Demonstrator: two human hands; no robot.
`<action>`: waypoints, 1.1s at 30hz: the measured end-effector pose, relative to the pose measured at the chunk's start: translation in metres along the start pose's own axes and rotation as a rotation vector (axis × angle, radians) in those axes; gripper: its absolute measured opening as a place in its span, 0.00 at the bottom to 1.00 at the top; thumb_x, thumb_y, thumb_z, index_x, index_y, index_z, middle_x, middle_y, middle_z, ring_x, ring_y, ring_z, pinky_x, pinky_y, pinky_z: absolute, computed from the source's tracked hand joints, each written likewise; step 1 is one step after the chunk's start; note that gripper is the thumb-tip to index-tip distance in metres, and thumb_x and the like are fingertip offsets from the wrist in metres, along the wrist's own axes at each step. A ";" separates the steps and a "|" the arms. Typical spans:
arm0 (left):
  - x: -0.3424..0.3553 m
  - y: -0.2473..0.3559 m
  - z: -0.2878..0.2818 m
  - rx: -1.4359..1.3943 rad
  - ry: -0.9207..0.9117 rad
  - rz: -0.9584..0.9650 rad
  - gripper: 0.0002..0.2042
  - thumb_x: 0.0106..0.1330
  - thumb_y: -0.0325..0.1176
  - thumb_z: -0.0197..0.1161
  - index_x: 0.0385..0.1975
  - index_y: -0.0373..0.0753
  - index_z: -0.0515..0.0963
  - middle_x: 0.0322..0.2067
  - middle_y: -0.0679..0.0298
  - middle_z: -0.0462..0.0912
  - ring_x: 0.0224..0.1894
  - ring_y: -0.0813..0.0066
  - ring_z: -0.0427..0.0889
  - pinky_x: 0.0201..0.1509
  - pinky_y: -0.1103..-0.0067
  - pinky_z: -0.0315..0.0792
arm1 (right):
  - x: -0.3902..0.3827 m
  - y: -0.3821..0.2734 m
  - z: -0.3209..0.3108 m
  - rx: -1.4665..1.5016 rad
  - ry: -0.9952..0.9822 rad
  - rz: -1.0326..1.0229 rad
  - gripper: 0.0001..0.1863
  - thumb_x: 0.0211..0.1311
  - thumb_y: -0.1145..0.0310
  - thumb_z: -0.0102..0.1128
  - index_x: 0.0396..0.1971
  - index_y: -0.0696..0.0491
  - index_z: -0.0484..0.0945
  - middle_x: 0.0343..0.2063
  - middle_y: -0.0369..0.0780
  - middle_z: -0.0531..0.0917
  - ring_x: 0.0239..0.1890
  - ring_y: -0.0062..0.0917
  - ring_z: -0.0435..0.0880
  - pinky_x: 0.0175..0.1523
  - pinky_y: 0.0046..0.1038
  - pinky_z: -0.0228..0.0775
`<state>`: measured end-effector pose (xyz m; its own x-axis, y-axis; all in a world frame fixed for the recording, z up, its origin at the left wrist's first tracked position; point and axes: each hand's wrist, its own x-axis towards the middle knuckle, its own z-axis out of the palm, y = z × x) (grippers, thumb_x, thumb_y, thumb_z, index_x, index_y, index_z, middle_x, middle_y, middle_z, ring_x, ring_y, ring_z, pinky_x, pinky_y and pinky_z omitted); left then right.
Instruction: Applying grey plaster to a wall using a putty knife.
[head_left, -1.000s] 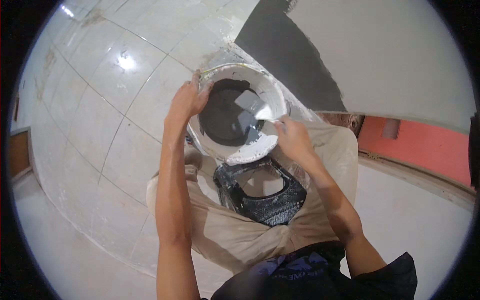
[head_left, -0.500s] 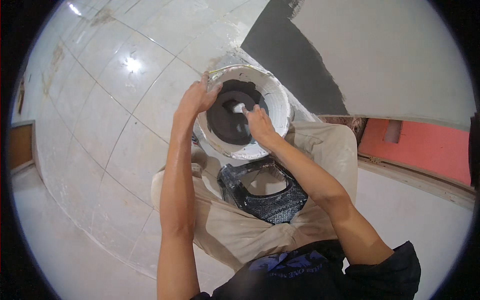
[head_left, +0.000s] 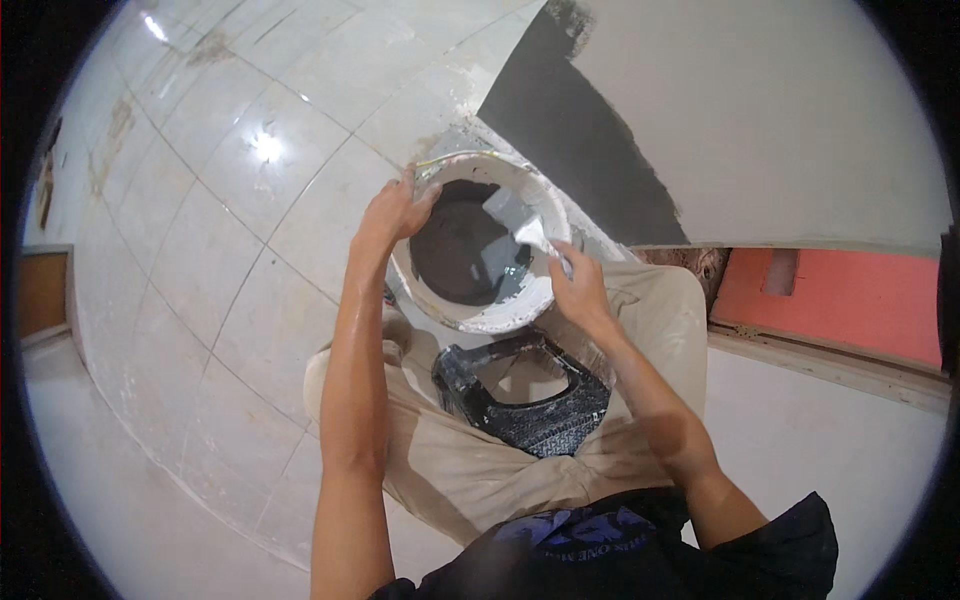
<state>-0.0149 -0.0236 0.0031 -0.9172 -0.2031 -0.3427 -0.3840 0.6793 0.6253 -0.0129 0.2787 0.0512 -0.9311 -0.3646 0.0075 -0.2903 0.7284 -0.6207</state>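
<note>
A white, paint-crusted bucket [head_left: 556, 215] stands between my knees, with dark grey paint [head_left: 447, 250] inside. My left hand [head_left: 394, 212] is closed over its upper left rim, thumb on the inner side. At the bucket's right side, my right hand [head_left: 582, 292] grips the handle of a paintbrush [head_left: 531, 235]. The brush's white part points up and left, and its broad end is coated in grey against the inner wall. A wet grey patch shows on the wall below it.
A black plastic stool [head_left: 540, 425] with a large opening is between my thighs, close to the bucket. At right rises a pale wall [head_left: 760, 120] with a dark grey painted strip [head_left: 590, 150]. Glossy tiles [head_left: 220, 220] cover the floor at left. A red panel [head_left: 840, 300] lies beyond my right knee.
My right hand has drawn the paintbrush up out of the paint, rightward to the bucket's inner wall. My left hand stays on the rim. The bucket appears slightly lower and tilted differently.
</note>
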 end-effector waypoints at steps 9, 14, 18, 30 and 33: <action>-0.006 -0.015 0.008 0.030 0.039 0.029 0.36 0.68 0.55 0.52 0.67 0.34 0.58 0.50 0.34 0.75 0.53 0.38 0.76 0.57 0.59 0.70 | -0.068 0.017 0.026 0.195 -0.036 0.322 0.23 0.62 0.58 0.58 0.43 0.65 0.80 0.36 0.57 0.83 0.43 0.49 0.83 0.50 0.41 0.72; -0.005 -0.003 0.004 0.015 0.025 0.047 0.38 0.68 0.55 0.52 0.69 0.34 0.54 0.52 0.33 0.73 0.56 0.38 0.74 0.60 0.60 0.68 | -0.076 0.019 0.028 0.359 -0.171 0.364 0.18 0.69 0.60 0.51 0.31 0.62 0.79 0.19 0.44 0.81 0.24 0.36 0.81 0.34 0.38 0.70; -0.010 -0.001 0.004 0.018 -0.036 -0.005 0.41 0.69 0.55 0.51 0.71 0.33 0.48 0.58 0.32 0.68 0.61 0.38 0.70 0.64 0.61 0.65 | -0.085 -0.005 0.009 0.195 -0.103 0.158 0.21 0.71 0.60 0.47 0.28 0.62 0.78 0.19 0.49 0.80 0.25 0.44 0.82 0.34 0.40 0.70; -0.009 0.006 0.003 0.063 -0.111 -0.089 0.46 0.68 0.58 0.50 0.72 0.30 0.38 0.59 0.29 0.64 0.61 0.36 0.69 0.65 0.62 0.65 | -0.101 0.006 0.007 -0.048 -0.220 0.294 0.21 0.72 0.59 0.44 0.29 0.62 0.76 0.23 0.58 0.79 0.30 0.57 0.80 0.37 0.51 0.70; -0.009 -0.003 0.014 0.041 0.021 -0.024 0.45 0.66 0.58 0.53 0.72 0.32 0.42 0.56 0.29 0.67 0.55 0.32 0.73 0.61 0.58 0.68 | -0.103 0.008 0.009 0.074 -0.151 0.268 0.19 0.72 0.61 0.45 0.30 0.62 0.75 0.23 0.57 0.79 0.30 0.57 0.80 0.36 0.51 0.70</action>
<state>-0.0044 -0.0140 -0.0052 -0.9099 -0.2342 -0.3423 -0.4018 0.7025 0.5874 0.0825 0.3171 0.0383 -0.9274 -0.2511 -0.2773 -0.0166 0.7682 -0.6400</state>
